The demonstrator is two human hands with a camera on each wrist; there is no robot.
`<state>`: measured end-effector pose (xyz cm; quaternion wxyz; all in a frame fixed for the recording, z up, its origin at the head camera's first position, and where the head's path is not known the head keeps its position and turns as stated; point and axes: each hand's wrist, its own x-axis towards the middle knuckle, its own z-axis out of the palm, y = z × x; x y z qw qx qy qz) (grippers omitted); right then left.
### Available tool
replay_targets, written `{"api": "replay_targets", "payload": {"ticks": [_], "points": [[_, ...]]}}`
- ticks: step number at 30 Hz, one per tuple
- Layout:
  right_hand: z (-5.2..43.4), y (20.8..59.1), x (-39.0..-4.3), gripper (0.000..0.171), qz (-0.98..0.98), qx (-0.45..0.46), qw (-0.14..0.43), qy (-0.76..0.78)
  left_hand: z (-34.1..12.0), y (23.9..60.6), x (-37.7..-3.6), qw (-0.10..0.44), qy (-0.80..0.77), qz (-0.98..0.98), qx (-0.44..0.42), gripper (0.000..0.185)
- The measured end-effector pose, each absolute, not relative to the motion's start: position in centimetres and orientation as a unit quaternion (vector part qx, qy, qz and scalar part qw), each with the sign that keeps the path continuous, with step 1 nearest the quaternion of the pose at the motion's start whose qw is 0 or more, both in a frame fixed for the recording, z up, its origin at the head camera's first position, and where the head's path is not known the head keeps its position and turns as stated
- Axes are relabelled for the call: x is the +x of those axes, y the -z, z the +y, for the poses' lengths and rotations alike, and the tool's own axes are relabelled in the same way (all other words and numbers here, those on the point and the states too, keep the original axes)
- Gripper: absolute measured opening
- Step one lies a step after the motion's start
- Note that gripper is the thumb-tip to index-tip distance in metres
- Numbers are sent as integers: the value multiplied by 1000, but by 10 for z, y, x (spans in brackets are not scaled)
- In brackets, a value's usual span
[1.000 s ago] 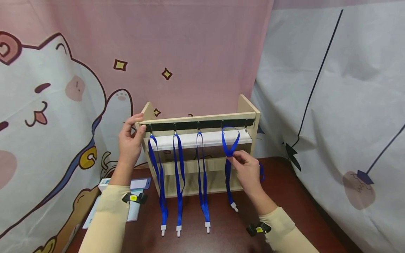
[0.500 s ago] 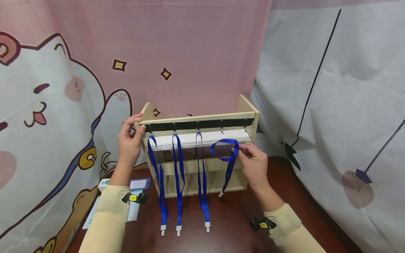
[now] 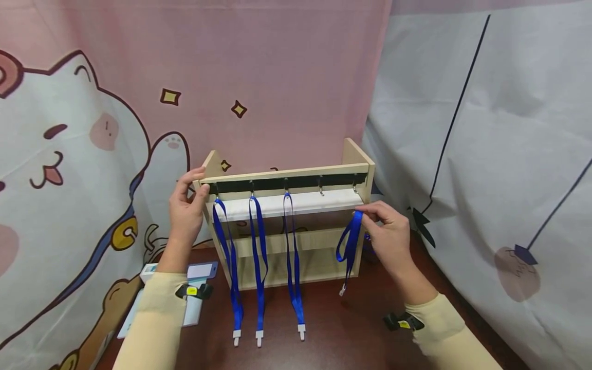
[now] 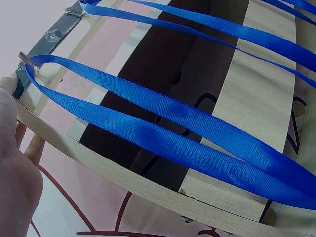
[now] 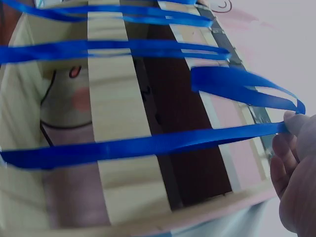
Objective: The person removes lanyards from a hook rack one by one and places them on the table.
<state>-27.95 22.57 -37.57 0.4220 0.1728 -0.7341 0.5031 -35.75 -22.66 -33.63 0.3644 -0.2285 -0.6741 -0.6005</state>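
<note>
My left hand (image 3: pixel 186 208) grips the upper left corner of a wooden rack (image 3: pixel 357 150), thumb at the front and fingers behind. My right hand (image 3: pixel 390 234) pinches a blue lanyard (image 3: pixel 352 239) in front of the rack's right side. Its strap hangs folded over, with a small clip (image 3: pixel 343 290) at the bottom; in the right wrist view the strap (image 5: pixel 148 145) trails from thumb and fingertips. Three more blue lanyards (image 3: pixel 260 246) hang from hooks along the black strip (image 3: pixel 268 183). The two right-hand hooks, including the fourth hook (image 3: pixel 321 189), carry nothing.
The rack stands on a dark red-brown table (image 3: pixel 324 339). Left of it lie a blue-edged badge holder (image 3: pixel 202 270) and white cards, partly behind the left forearm. Printed curtains (image 3: pixel 296 77) rise close behind and at both sides. More blue strap shows behind the right hand.
The lanyard in my right hand has come off the fourth hook and moved right and slightly down, its loop folding over. My left hand keeps its grip on the rack corner.
</note>
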Motion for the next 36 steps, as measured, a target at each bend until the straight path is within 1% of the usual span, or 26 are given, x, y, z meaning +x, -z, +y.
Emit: {"api": "replay_targets", "payload": {"ticks": [4, 9, 13, 19, 25, 36], "points": [[244, 367, -280, 15, -742, 173, 436, -478, -226, 336, -357, 365, 600, -674, -228, 29], [269, 361, -286, 18, -738, 184, 452, -465, -226, 335, -355, 366, 600, -674, -227, 30], [287, 362, -293, 18, -742, 169, 457, -460, -226, 334, -356, 366, 596, -678, -225, 30], [316, 363, -303, 12, -770, 129, 444, -439, -227, 335, -356, 362, 598, -680, -223, 29], [340, 362, -316, 10, -793, 91, 442, -409, -226, 334, -354, 362, 599, -680, -218, 31], [376, 369, -349, 13, -825, 50, 419, -377, -226, 335, -355, 362, 600, -679, -220, 30]]}}
